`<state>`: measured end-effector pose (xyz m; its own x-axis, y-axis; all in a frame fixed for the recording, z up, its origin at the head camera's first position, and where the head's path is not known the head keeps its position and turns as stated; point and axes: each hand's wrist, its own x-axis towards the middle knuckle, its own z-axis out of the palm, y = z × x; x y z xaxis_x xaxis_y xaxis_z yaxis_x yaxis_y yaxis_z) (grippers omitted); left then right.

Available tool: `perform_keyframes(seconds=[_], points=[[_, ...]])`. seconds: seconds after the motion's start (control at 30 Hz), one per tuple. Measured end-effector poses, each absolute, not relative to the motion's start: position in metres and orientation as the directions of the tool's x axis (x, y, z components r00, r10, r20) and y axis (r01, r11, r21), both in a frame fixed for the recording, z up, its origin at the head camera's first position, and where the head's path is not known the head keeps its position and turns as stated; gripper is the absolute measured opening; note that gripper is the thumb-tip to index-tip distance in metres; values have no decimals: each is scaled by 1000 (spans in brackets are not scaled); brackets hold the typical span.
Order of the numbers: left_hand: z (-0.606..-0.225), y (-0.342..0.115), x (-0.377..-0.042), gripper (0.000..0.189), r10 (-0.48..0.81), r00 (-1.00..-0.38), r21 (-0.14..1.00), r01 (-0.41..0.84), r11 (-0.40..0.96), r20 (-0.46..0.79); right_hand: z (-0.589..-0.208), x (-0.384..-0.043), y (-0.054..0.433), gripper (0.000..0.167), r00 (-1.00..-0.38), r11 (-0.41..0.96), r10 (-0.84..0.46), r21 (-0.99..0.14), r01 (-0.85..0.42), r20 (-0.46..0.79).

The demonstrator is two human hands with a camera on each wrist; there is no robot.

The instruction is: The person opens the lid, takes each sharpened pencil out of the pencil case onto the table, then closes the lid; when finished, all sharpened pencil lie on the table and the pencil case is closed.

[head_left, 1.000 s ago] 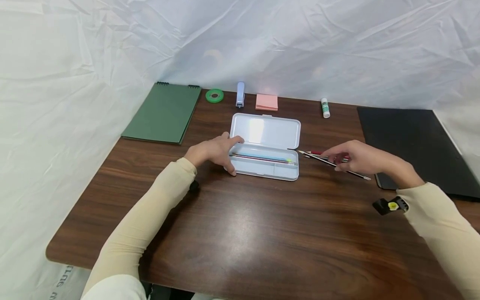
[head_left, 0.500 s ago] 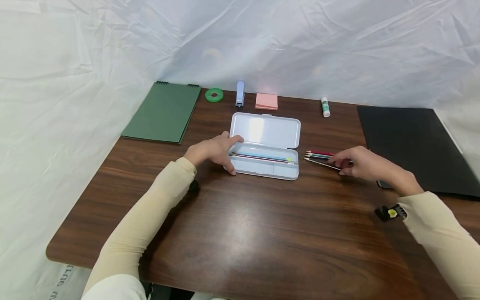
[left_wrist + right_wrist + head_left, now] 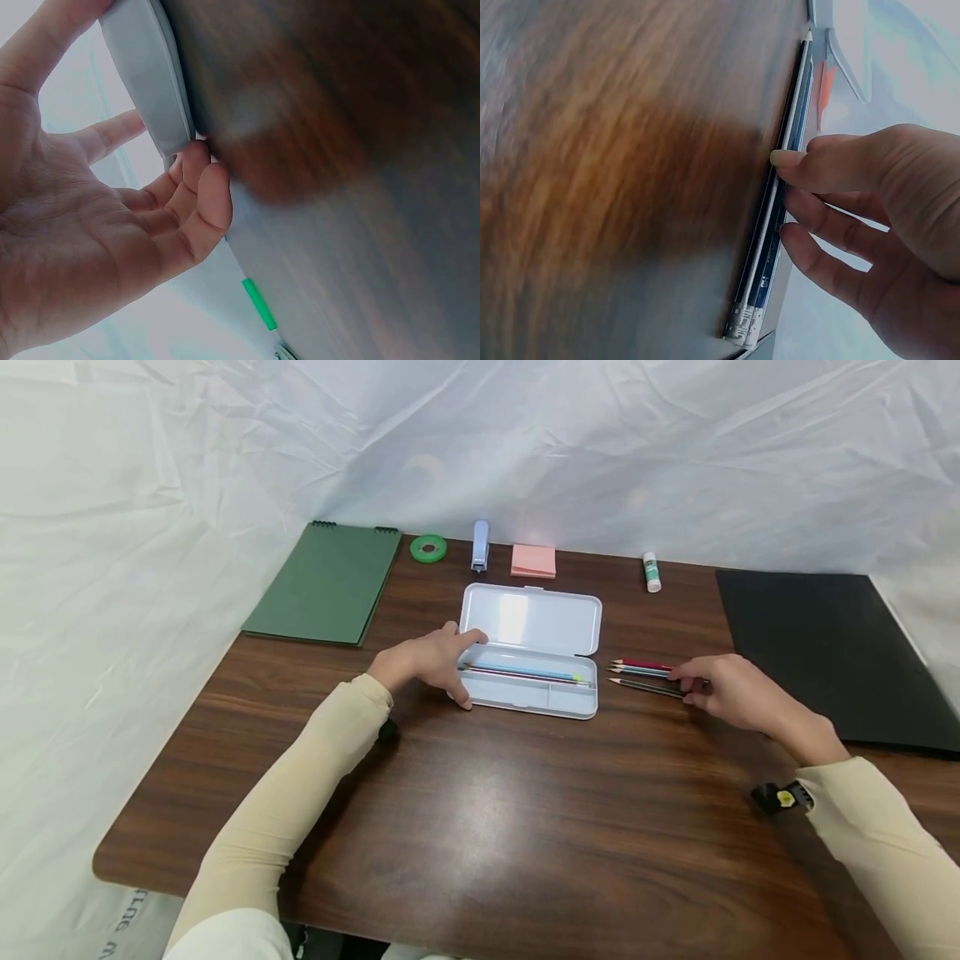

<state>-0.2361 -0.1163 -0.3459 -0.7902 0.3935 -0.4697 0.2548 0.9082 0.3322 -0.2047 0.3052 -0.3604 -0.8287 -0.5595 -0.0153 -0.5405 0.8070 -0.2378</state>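
A white pencil case (image 3: 517,696) lies with its lid (image 3: 555,620) raised back. Inside are a light blue pencil (image 3: 525,673) and a dark pencil (image 3: 517,677). My left hand (image 3: 429,660) grips the case's left end, thumb at the front edge and fingers at the side and back. To the right of the case my right hand (image 3: 738,693) pinches a black pencil (image 3: 647,686) low at the table, thumb in front and fingers behind. Beside it lie a red pencil (image 3: 641,665) and a blue pencil (image 3: 641,672), their far ends hidden by the hand.
A green spiral notebook (image 3: 322,585) lies at left. Along the back stand green tape (image 3: 428,543), a light blue stapler (image 3: 480,545), pink sticky notes (image 3: 533,562) and a glue stick (image 3: 652,572). A black folder (image 3: 832,652) covers the right side of the wooden table (image 3: 480,827).
My right hand has moved slightly right and toward me. The black pencil has turned from a slant to lie nearly in line with the other pencils. The left hand has stayed put.
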Motion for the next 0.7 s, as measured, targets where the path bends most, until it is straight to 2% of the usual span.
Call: perform_keyframes(seconds=[0.23,0.7], points=[[-346,-117,-235,105,396,-791,332,258,907,-467,-363,-206,306,30,-829,805,-558,-214,-553,46],[-347,-118,-235,106,415,-791,349,272,897,-450,-366,-211,308,30,-840,823,-539,-174,-540,58]])
